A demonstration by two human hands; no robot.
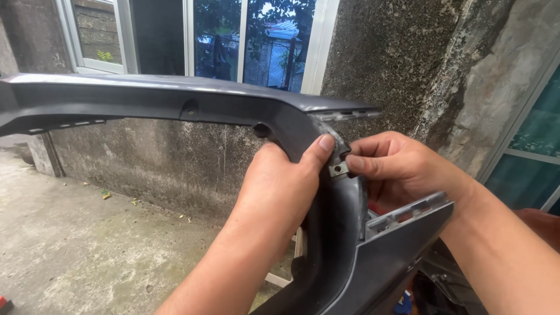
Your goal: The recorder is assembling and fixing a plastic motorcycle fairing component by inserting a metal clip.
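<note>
A long dark grey plastic body panel [175, 102] is held up in front of me, reaching from the left edge to a curved corner and down to the bottom right. My left hand [280, 186] grips the curved corner, thumb pressed on its edge. My right hand [396, 166] pinches a small metal clip [339, 170] on the panel's edge between thumb and fingers, right beside my left thumb.
A rough stained concrete wall [408, 58] stands behind, with a white-framed window [221, 41] above. The concrete floor [76, 245] lies to the lower left, with a few leaves on it. A glass door frame [525, 134] is at the right. Dark machine parts [437, 286] show below the panel.
</note>
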